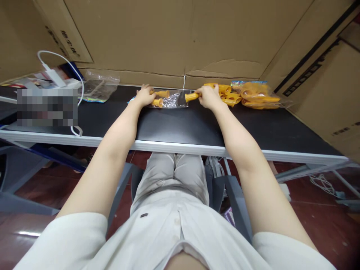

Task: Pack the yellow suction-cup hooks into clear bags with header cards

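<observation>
My left hand (144, 96) rests at the far edge of the black table (180, 123), fingers curled over the left end of a clear plastic bag (172, 100) and two orange plastic pieces (160, 98) lying at it. My right hand (208, 96) is closed around another orange plastic piece (191, 97), whose end points toward the bag's opening. Just right of that hand lies a loose heap of orange pieces (228, 95).
A filled bag of orange pieces (260, 96) lies at the far right of the table. A white charger with cable (54, 75) and empty clear bags (98, 87) sit at the left. Cardboard walls (180, 37) enclose the table's back and sides.
</observation>
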